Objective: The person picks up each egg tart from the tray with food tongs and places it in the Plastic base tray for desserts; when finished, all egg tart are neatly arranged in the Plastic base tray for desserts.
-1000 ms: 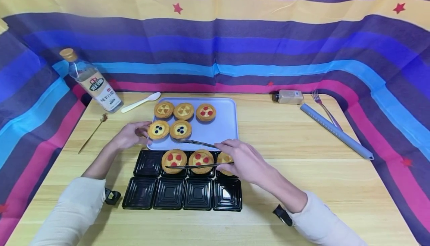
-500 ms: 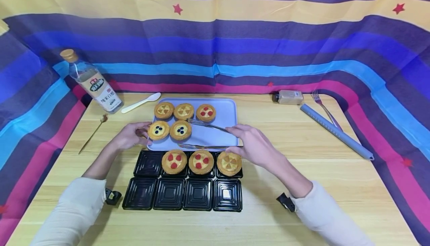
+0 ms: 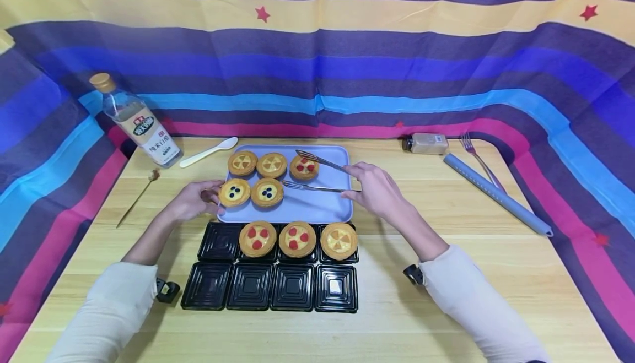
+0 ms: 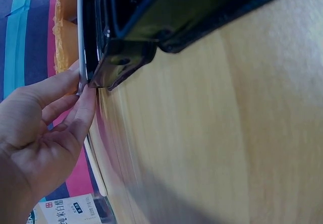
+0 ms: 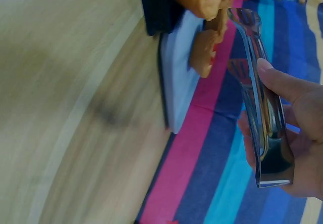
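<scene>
My left hand pinches the left edge of the lilac tray between thumb and fingers; the left wrist view shows the fingers at its rim. In my right hand is a pair of metal tongs, arms spread apart with nothing between the tips. Their upper arm overlaps the red-topped egg tart at the tray's back; the lower one passes in front of it, beside a blueberry tart. Another blueberry tart and two tarts with yellow wedges share the tray.
Two rows of black plastic boxes stand before the tray; three far-row boxes hold tarts. A vinegar bottle, white spoon and thin stick lie left. A small jar, fork and grey-blue tube lie right.
My right hand has moved the tongs away from over the boxes, back across the tray to the red-topped tart. The left hand has stayed at the tray's edge.
</scene>
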Demonstrator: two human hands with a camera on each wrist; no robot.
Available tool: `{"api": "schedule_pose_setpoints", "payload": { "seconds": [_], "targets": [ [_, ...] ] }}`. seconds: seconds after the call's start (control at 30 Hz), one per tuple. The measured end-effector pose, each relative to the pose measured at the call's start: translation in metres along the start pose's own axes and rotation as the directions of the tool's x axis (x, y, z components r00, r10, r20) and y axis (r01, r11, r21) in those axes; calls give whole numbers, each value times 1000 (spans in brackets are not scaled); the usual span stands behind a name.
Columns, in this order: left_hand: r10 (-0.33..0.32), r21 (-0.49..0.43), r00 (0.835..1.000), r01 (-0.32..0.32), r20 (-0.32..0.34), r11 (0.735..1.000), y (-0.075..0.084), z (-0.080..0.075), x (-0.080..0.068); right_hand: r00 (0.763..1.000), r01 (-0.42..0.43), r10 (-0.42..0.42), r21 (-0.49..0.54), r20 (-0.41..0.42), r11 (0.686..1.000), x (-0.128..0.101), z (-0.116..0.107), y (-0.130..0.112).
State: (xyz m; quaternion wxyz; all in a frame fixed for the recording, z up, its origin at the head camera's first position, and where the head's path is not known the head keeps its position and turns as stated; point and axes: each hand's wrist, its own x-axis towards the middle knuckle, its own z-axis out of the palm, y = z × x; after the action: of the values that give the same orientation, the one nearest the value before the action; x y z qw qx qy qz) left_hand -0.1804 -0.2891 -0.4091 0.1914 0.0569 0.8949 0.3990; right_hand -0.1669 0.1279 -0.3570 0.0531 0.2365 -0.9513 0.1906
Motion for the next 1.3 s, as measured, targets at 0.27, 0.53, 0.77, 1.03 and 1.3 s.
{"api": "schedule_pose_setpoints", "payload": {
  "seconds": [0.27,0.53,0.77,1.03,1.3],
  "targets": [
    [-1,-4,1000,1,1,1000,0,0,0,998,-67,68,-12,20,998,11,11,13],
    [2,-6,1000,-2,1,1000,-1,0,-1,995,-94,94,8,34,996,13,16,21],
    [13,-7,1000,-13,-1,1000,0,0,-1,992,-115,115,7,52,993,15,17,21],
    [18,-12,1000,-18,1,1000,0,0,-2,990,-122,121,11,66,993,17,16,20],
    [17,-2,1000,-17,-6,1000,-1,1,0,992,-117,117,-4,53,993,16,14,19]
  ]
}}
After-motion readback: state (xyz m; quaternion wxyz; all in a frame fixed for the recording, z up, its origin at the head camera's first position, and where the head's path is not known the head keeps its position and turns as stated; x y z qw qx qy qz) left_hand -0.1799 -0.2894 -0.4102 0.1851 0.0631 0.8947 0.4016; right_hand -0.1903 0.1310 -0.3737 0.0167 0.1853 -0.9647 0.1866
